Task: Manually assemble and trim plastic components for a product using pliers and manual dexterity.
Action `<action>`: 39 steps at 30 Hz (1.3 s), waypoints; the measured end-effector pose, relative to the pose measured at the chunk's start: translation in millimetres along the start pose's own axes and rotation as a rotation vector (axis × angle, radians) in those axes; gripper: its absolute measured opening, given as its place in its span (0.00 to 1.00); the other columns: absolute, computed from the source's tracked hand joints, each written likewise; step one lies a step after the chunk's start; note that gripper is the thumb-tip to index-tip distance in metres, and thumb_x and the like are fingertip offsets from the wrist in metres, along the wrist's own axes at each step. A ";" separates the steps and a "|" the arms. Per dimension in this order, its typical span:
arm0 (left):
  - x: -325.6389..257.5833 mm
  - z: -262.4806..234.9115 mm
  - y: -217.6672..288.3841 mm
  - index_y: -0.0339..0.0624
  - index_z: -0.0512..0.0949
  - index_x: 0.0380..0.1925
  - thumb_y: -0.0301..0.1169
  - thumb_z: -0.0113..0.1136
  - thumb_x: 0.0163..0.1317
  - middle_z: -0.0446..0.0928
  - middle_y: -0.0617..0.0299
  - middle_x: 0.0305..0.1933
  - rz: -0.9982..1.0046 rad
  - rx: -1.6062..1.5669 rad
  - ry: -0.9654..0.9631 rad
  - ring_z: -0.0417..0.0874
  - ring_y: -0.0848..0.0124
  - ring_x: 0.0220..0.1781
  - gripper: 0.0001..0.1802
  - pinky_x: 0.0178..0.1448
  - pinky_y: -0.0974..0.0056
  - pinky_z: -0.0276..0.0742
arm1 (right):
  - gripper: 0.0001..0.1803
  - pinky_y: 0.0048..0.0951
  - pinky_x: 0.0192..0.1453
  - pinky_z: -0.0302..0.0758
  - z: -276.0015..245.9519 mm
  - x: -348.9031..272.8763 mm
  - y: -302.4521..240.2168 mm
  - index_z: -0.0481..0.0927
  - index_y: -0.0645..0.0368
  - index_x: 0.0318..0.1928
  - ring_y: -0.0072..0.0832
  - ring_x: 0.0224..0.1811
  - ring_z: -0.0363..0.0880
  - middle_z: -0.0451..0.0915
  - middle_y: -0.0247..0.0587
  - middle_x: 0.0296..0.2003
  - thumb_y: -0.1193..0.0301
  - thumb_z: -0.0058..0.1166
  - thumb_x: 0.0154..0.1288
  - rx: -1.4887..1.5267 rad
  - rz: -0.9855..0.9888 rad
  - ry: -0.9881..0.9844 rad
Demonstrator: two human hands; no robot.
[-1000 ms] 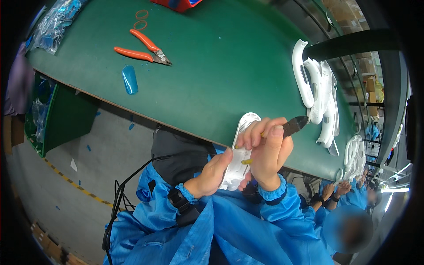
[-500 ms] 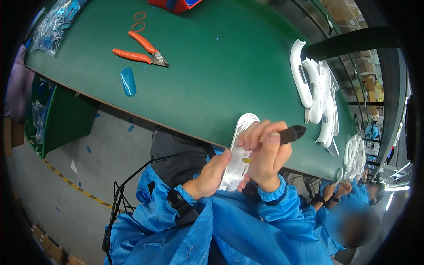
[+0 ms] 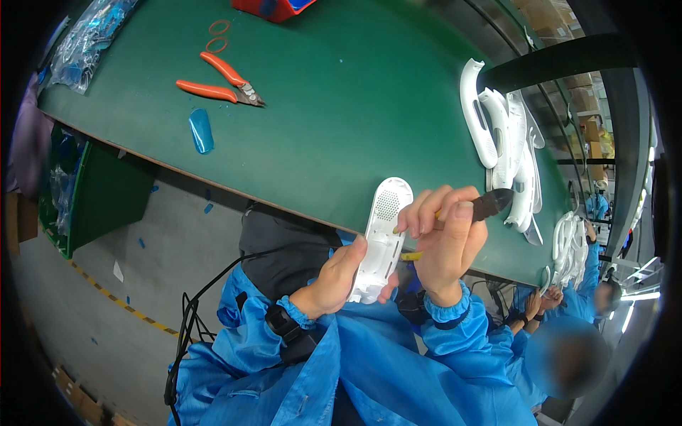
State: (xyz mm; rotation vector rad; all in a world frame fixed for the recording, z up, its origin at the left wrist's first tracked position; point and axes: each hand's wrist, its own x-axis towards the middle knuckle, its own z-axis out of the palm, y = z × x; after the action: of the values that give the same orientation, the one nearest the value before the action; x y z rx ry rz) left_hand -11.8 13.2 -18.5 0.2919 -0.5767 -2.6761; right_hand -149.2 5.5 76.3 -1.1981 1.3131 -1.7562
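Observation:
My left hand (image 3: 335, 278) grips a long white plastic cover (image 3: 383, 227) with a perforated rounded top, holding it upright just in front of the green table's (image 3: 341, 99) near edge. My right hand (image 3: 446, 241) is closed around a dark-handled tool (image 3: 490, 204) with a yellow part showing near the palm. The right fingers lie against the cover's right side. The tool's working end is hidden behind my fingers.
Orange-handled cutters (image 3: 217, 79) and a blue plastic strip (image 3: 201, 130) lie on the table's left part. Several white plastic covers (image 3: 501, 131) are stacked at the right. A red bin (image 3: 273, 7) stands at the far edge. Another person in blue (image 3: 561, 334) works at lower right.
The white cover and both hands have stayed close together at the table edge; the dark tool in my right hand shifted slightly.

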 end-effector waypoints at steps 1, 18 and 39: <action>-0.6 0.0 0.0 0.39 0.69 0.54 0.62 0.25 0.73 0.79 0.53 0.36 -0.001 -0.002 -0.001 0.83 0.67 0.32 0.38 0.36 0.65 0.79 | 0.14 0.32 0.31 0.74 -3.7 -3.2 0.8 0.63 0.61 0.35 0.26 0.24 0.67 0.67 0.40 0.23 0.65 0.38 0.78 0.006 0.038 0.004; -2.0 5.5 4.2 0.34 0.75 0.45 0.58 0.25 0.76 0.80 0.56 0.36 -0.013 -0.006 0.038 0.82 0.71 0.32 0.38 0.37 0.68 0.79 | 0.16 0.31 0.30 0.73 -1.2 -8.3 7.6 0.63 0.62 0.34 0.25 0.23 0.68 0.67 0.40 0.22 0.63 0.38 0.78 -0.038 0.064 0.024; -3.7 12.7 9.2 0.33 0.76 0.43 0.57 0.29 0.76 0.79 0.58 0.33 0.008 0.028 0.071 0.81 0.72 0.32 0.37 0.38 0.67 0.79 | 0.10 0.28 0.29 0.71 -1.7 -14.1 15.1 0.67 0.66 0.36 0.26 0.23 0.71 0.72 0.41 0.22 0.71 0.42 0.75 -0.180 -0.083 -0.057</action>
State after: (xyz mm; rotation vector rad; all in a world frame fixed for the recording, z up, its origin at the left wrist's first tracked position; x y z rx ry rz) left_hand -8.9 11.4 -2.7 0.3894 -0.5921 -2.6402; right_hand -145.8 13.9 57.7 -1.4103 1.4305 -1.6751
